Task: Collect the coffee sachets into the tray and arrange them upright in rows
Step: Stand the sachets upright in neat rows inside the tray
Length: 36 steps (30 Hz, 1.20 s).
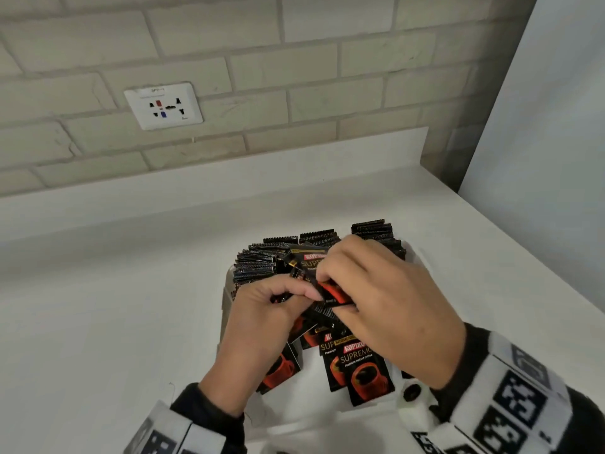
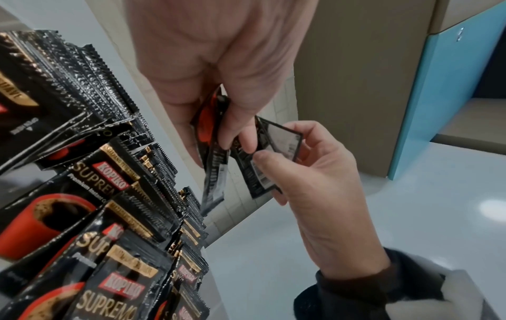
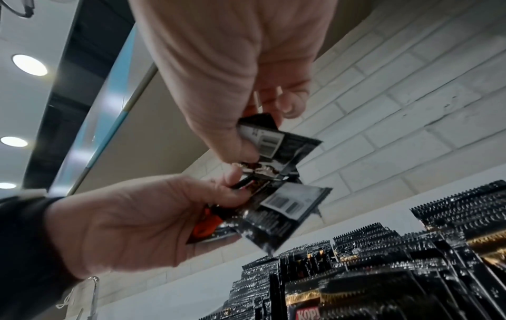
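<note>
From the head view we see our left hand (image 1: 262, 309) and right hand (image 1: 376, 296) meeting over the white tray (image 1: 226, 303) at the desk's (image 1: 114, 306) near edge, both pinching coffee sachets (image 1: 330, 294) above the upright rows (image 1: 258, 265), with loose sachets (image 1: 366, 368) lying flat below our wrists. At the left wrist, our left hand (image 2: 309, 173) curls round one sachet (image 2: 273, 155) beside the right hand's sachets (image 2: 213, 155). At the right wrist, our right hand (image 3: 232, 86) pinches one sachet (image 3: 276, 140) above the left hand's (image 3: 142, 216) bunch (image 3: 273, 212).
</note>
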{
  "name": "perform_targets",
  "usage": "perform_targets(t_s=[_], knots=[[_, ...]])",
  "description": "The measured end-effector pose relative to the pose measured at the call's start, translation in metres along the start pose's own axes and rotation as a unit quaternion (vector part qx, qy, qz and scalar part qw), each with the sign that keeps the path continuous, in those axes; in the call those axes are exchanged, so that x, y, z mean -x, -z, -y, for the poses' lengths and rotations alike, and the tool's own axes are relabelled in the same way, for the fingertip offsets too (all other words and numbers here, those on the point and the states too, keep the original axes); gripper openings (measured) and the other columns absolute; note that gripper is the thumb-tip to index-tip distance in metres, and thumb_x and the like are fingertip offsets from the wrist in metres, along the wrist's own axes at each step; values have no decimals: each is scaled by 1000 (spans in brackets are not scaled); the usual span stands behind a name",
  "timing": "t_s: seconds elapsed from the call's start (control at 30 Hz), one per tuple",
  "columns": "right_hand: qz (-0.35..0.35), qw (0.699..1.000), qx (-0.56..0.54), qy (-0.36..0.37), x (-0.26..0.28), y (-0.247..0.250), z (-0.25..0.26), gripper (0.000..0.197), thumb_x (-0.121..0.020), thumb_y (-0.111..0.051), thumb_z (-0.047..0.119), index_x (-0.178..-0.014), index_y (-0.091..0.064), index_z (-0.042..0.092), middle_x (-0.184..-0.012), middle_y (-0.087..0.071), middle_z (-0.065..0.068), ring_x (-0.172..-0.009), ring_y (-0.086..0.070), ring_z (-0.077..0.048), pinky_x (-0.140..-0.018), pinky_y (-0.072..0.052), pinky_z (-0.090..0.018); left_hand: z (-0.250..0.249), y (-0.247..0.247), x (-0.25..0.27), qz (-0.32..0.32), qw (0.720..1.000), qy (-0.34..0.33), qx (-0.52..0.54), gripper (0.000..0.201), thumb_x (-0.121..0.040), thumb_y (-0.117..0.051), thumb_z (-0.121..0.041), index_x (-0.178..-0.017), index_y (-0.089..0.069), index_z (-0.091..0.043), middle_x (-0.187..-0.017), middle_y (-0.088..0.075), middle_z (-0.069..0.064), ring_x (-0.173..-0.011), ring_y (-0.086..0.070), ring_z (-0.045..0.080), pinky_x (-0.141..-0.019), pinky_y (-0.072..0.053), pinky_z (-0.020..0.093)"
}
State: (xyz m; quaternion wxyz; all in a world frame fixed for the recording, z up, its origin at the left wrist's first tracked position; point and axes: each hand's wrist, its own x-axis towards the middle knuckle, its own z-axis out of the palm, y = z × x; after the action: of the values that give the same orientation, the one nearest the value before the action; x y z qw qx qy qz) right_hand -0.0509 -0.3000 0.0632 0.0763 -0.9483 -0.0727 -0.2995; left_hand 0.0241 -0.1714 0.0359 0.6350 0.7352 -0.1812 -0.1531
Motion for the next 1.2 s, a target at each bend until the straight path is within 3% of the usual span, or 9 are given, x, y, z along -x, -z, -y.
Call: perform_targets(t_s=[0.07,0.2,0.37,0.57,0.7,0.9,1.0,1.1,1.2], knots=[[2,1000,8,12,1,0,1,28,-59,-62,9,-84,-52,17,-82,-59,1,-63,-56,-20,-40,-44,-29,-2,0,0,20,999,14,24,38,-82,-60,5,-62,-76,-23,-60,-67,-8,-54,-56,3,-55,-42,13],[34,999,-2,2,5,1,1,35,-55,-72,-3,-84,-59,12,-84,-60,-3,-62,-55,-22,-38,-45,-31,-4,1,0,75,987,66,124,24,-85,-49,2,-76,-70,0,-69,-63,6,-60,-56,10,-54,-45,21],[98,994,-26,-40,9,-3,5,25,-67,-60,14,-92,-62,15,-95,-59,-1,-73,-60,-18,-46,-51,-26,-13,-2,2,86,976,72,188,19,-65,-63,-28,-64,-72,-11,-67,-64,8,-62,-59,15,-61,-49,27],[108,971,-194,-86,17,2,-7,26,-78,-49,38,-88,-70,27,-103,-64,14,-91,-58,0,-79,-45,-10,0,5,-6,43,988,73,125,18,-68,-66,-30,-58,-73,-16,-68,-65,10,-69,-54,26,-70,-44,38],[-4,924,-286,-255,6,15,-29,11,-78,-66,22,-80,-65,33,-79,-63,18,-68,-54,4,-64,-41,-5,0,5,-7,25,995,58,74,26,-60,-70,-39,-48,-64,-17,-70,-59,16,-68,-51,28,-66,-44,36],[101,873,-349,-326,-7,11,-40,20,-73,-74,21,-82,-60,32,-74,-61,11,-56,-54,4,-54,-44,-7,-4,-3,-6,15,997,49,56,37,-72,-74,-12,-43,-51,-17,-41,-53,-7,-32,-45,2,-35,-35,11],[102,854,-382,-339,-7,9,-43,15,-74,-74,12,-71,-61,21,-55,-60,12,-48,-52,5,-48,-44,-10,-4,2,-6,30,998,49,39,31,-65,-73,-32,-44,-57,-17,-49,-58,0,-41,-51,7,-43,-41,14],[92,845,-395,-348,-7,14,-54,13,-73,-73,9,-73,-63,17,-56,-59,8,-47,-51,3,-48,-45,-12,1,10,-9,43,997,54,23,40,-54,-66,-58,-61,-70,-18,-73,-62,25,-63,-55,27,-66,-48,35],[141,842,-413,-316,-12,24,-57,14,-73,-72,6,-74,-64,17,-60,-59,7,-50,-52,0,-51,-45,-14,2,14,-12,68,996,38,-40,44,-55,-62,-63,-71,-73,-24,-78,-61,33,-65,-53,27,-64,-46,35]])
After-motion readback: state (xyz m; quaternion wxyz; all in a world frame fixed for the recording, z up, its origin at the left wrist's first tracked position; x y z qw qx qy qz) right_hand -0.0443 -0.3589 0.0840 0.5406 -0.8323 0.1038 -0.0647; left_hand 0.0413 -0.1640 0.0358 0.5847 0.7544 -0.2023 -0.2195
